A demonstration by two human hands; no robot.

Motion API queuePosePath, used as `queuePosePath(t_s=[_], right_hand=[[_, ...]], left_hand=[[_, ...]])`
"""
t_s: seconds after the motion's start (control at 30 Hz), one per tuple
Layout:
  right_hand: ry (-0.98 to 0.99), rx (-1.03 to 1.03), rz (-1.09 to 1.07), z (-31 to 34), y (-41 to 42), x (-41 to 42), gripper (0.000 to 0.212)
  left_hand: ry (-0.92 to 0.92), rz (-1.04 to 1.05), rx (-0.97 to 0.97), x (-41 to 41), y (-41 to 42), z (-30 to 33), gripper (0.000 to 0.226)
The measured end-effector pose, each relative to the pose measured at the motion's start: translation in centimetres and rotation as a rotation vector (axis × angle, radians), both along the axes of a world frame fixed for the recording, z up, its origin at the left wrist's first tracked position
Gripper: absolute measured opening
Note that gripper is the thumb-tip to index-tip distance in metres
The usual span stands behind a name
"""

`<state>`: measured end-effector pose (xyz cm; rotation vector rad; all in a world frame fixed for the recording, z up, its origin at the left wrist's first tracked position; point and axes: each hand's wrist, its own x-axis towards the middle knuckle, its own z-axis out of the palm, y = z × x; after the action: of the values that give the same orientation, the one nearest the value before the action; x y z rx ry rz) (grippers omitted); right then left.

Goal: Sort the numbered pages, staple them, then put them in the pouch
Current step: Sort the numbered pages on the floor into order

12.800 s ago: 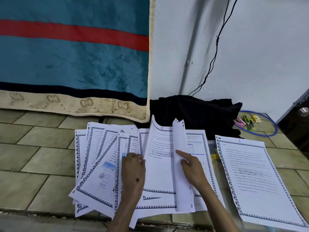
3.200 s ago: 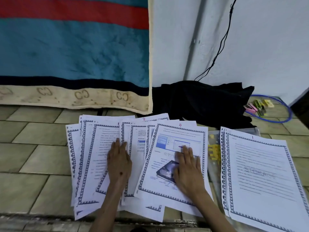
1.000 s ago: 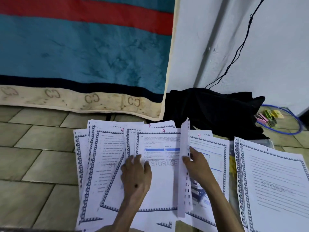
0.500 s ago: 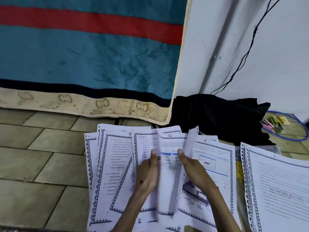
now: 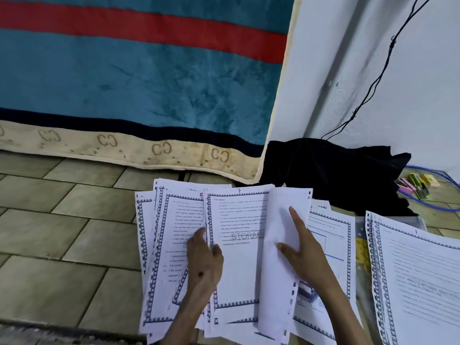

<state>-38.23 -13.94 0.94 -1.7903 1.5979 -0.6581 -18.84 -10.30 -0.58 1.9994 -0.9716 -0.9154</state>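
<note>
Sorting step: right hand (image 5: 302, 255), fingers spread, turns sheet (image 5: 281, 245) rightward; left hand (image 5: 204, 262) rests flat on page 7 (image 5: 236, 257), long axis near-far.

free: tiled floor (image 5: 62, 232) left | blocked: black cloth (image 5: 336, 175) behind pages (image 5: 236, 257)

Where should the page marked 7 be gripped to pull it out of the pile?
Probably page 7 by its top edge near the red numeral, coming from the far side. That strip is bare and overhangs the sheets beneath. The turned sheet under the right hand covers its right margin, and the left hand has its fingers at the left edge.
</note>
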Motion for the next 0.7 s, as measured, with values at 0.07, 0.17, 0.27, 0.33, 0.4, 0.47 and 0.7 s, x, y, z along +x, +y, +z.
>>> queuePosePath(t_s=[0.07, 0.17, 0.27, 0.33, 0.4, 0.47, 0.7], right_hand=[[0.199, -0.016, 0.001, -0.1, -0.1, 0.5, 0.071], [0.510, -0.236, 0.024, 0.2, -0.5, 2.3, 0.060], [0.617, -0.409, 0.146, 0.2, -1.1, 4.2, 0.043], [0.624, -0.337, 0.201, 0.6, -1.6, 5.4, 0.037], [0.589, -0.205, 0.258, 0.7, -1.8, 6.4, 0.040], [0.556, -0.124, 0.285, 0.7, -1.9, 7.0, 0.038], [0.388, 0.070, 0.256, 0.6, -1.8, 8.0, 0.050]], left_hand=[[0.122, 0.051, 0.026, 0.7, -0.4, -0.1, 0.050], [0.106, 0.104, -0.003, 1.3, -1.4, -0.6, 0.026], [0.039, 0.117, 0.003, 1.3, -1.6, 0.2, 0.021], [0.051, 0.098, 0.001, 1.2, -1.6, 0.8, 0.022], [0.054, 0.033, 0.055, 1.4, -1.6, 0.8, 0.014], [0.087, -0.052, 0.111, 1.9, -1.8, 0.4, 0.011], [0.719, -0.007, 0.070, 2.6, -2.3, 0.4, 0.015]])
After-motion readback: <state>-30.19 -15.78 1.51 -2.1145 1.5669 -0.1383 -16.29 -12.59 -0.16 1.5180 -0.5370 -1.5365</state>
